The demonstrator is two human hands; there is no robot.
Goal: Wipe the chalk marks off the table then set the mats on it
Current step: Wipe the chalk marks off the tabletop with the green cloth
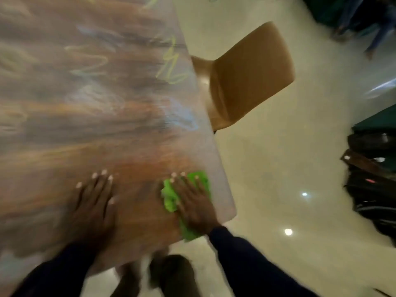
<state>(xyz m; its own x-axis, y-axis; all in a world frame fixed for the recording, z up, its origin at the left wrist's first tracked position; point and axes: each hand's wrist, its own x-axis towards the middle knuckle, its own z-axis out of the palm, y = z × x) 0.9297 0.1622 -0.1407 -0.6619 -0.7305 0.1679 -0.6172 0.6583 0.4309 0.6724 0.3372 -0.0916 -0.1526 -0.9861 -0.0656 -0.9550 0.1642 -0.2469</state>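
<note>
Wiping the near corner, plenty of chalk to go

R fingers [186, 185] are straight & spread, pressing flat on the green cloth [170, 200] under the right hand [194, 203] at 6 o'clock, by the table [64, 129] edge. The left hand [94, 202] lies flat at 8 w/ nothing in it. Chalk marks [171, 67] sit around 12, chair [250, 76] at 1. Imo press evenly, overlap strokes, refold cloth once it's dirty. No mats in view.

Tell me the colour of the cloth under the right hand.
Bright green; the cloth under the right hand shows best in the head view.
</note>
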